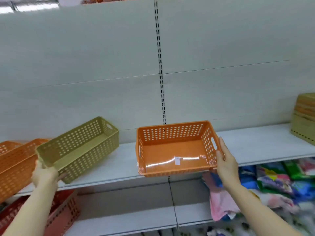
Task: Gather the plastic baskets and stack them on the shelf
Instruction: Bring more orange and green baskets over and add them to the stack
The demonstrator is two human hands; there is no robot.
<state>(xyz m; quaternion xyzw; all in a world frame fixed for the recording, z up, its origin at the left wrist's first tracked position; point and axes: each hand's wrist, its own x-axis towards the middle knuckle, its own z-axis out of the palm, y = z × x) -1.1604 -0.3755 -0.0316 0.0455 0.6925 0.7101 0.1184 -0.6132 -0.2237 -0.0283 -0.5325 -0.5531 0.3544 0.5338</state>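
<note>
A wide orange basket point(172, 150) with a small white tag inside is tilted toward me over the white shelf point(255, 147). My right hand point(225, 160) grips its right end, thumb on the rim. My left hand point(45, 172) holds the near end of a long olive-green basket point(80, 147), which is lifted at an angle at the shelf's left. Narrow orange baskets point(15, 160) lie at the far left. A stack of olive and orange baskets point(304, 118) stands at the right end of the shelf.
A slotted upright point(161, 74) runs down the white back panel. Below the shelf are red baskets point(64, 212) at the left and colourful packets with a pink cloth point(272, 184) at the right.
</note>
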